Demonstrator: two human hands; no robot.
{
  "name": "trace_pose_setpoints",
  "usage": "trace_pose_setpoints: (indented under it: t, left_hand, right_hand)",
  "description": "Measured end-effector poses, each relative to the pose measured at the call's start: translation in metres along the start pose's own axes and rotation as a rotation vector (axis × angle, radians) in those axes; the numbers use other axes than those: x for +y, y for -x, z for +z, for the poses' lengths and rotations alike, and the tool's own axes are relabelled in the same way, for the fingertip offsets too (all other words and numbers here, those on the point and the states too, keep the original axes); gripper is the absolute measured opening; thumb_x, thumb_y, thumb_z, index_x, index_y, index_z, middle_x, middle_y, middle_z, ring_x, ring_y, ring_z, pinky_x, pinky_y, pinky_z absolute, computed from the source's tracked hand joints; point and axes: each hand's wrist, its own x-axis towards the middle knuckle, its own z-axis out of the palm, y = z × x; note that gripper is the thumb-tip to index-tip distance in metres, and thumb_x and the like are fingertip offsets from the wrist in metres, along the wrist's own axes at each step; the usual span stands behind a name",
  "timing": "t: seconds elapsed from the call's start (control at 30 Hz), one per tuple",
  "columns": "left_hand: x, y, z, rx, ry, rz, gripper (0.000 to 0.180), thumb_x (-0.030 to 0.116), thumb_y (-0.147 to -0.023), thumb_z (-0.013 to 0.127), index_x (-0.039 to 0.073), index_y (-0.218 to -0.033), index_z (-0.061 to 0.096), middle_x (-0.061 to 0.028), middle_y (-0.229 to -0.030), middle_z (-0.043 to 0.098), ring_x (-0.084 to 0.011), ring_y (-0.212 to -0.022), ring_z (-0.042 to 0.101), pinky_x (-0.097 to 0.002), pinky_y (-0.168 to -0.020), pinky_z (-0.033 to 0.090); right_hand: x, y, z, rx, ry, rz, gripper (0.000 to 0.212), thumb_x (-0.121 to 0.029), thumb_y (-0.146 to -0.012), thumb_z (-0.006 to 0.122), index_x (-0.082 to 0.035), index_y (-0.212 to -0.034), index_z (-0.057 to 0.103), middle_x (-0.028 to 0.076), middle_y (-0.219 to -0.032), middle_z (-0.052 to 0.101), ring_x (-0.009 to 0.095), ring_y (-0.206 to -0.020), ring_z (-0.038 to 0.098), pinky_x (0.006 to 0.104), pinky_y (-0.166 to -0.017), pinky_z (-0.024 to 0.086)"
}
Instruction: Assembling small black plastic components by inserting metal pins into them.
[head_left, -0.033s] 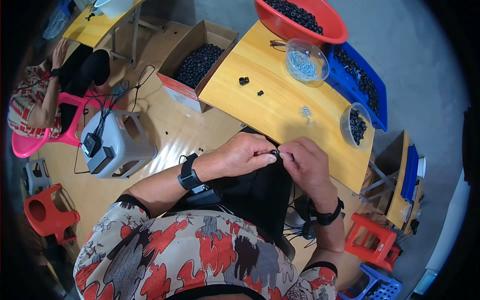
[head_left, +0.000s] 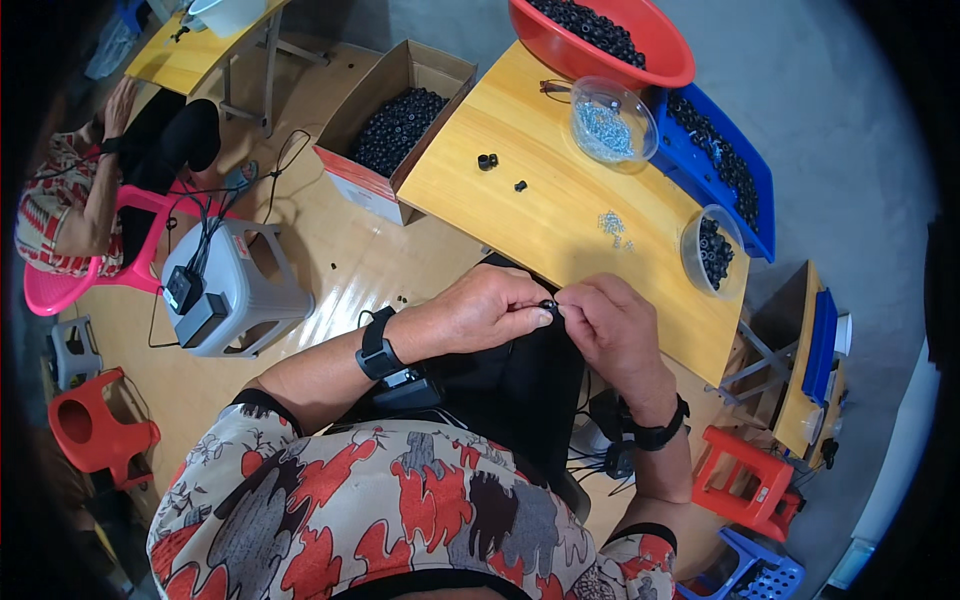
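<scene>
Over my lap, close to the table's near edge, my two hands meet fingertip to fingertip. My left hand (head_left: 488, 314) pinches a small round black plastic part (head_left: 548, 304) between thumb and forefinger. Closed against the right side of that part is my right hand (head_left: 608, 318); its curled fingers hide whatever they grip. On the table beyond lie a small pile of silvery metal pieces (head_left: 611, 223), apparently screws, and a few loose black parts (head_left: 487, 162). A clear tub of black parts (head_left: 716, 252) stands at the table's right side.
The yellow table (head_left: 455, 140) also bears a red basin (head_left: 665, 70), a clear bowl of silvery pieces (head_left: 606, 125) and a blue tray (head_left: 762, 215). Left of it stands a cardboard box (head_left: 345, 150) of black parts. A grey stool (head_left: 225, 290) carries cables; another person (head_left: 90, 215) sits at far left.
</scene>
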Motion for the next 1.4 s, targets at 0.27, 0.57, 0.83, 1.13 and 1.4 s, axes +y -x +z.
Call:
trace_pose_setpoints:
  t: [0.27, 0.57, 0.83, 1.13, 1.4]
  left_hand:
    - [-0.004, 0.000, -0.001, 0.024, -0.102, 0.016, 0.016, 0.013, -0.084, 0.067, 0.003, -0.097, 0.065, -0.0119, -0.075, 0.060, -0.0257, -0.068, 0.058, -0.0336, -0.064, 0.046]
    - [-0.005, -0.001, -0.002, 0.022, -0.056, 0.023, 0.016, 0.015, -0.085, 0.066, 0.003, -0.096, 0.066, -0.0123, -0.076, 0.061, -0.0246, -0.069, 0.060, -0.0332, -0.063, 0.046]
    - [-0.003, -0.001, -0.006, -0.011, 0.068, -0.082, 0.020, 0.019, -0.090, 0.062, 0.000, -0.094, 0.063, -0.0079, -0.072, 0.058, -0.0155, -0.064, 0.056, -0.0289, -0.060, 0.046]
    - [-0.006, -0.002, -0.009, 0.066, 0.473, -0.288, 0.025, 0.022, -0.093, 0.060, 0.000, -0.104, 0.064, -0.0012, -0.083, 0.062, -0.0060, -0.069, 0.056, -0.0213, -0.064, 0.049]
    - [-0.010, -0.003, -0.011, 0.185, 0.627, -0.327, 0.025, 0.020, -0.095, 0.056, 0.000, -0.109, 0.062, -0.0013, -0.088, 0.062, -0.0056, -0.072, 0.056, -0.0207, -0.067, 0.049]
  right_hand:
    - [-0.007, -0.010, -0.004, -0.138, 0.096, -0.059, 0.017, -0.008, -0.073, 0.065, -0.007, -0.090, 0.062, 0.008, -0.081, 0.058, 0.028, -0.076, 0.059, 0.0384, -0.064, 0.048]
    - [0.001, -0.008, -0.002, -0.188, -0.082, 0.035, 0.022, -0.005, -0.074, 0.067, -0.010, -0.094, 0.062, 0.008, -0.079, 0.057, 0.028, -0.072, 0.059, 0.0373, -0.061, 0.048]
    - [0.005, -0.009, -0.001, -0.204, -0.196, 0.122, 0.024, -0.003, -0.077, 0.065, -0.013, -0.099, 0.063, 0.007, -0.081, 0.059, 0.028, -0.071, 0.060, 0.0348, -0.061, 0.048]
    - [0.009, -0.021, 0.011, -0.193, -0.268, 0.201, 0.022, -0.003, -0.076, 0.068, -0.008, -0.096, 0.062, 0.008, -0.079, 0.058, 0.022, -0.066, 0.059, 0.0312, -0.058, 0.048]
    - [0.033, -0.059, 0.010, -0.197, -0.280, 0.221, 0.020, -0.002, -0.078, 0.066, -0.004, -0.098, 0.062, 0.010, -0.079, 0.058, 0.021, -0.066, 0.058, 0.0294, -0.060, 0.048]
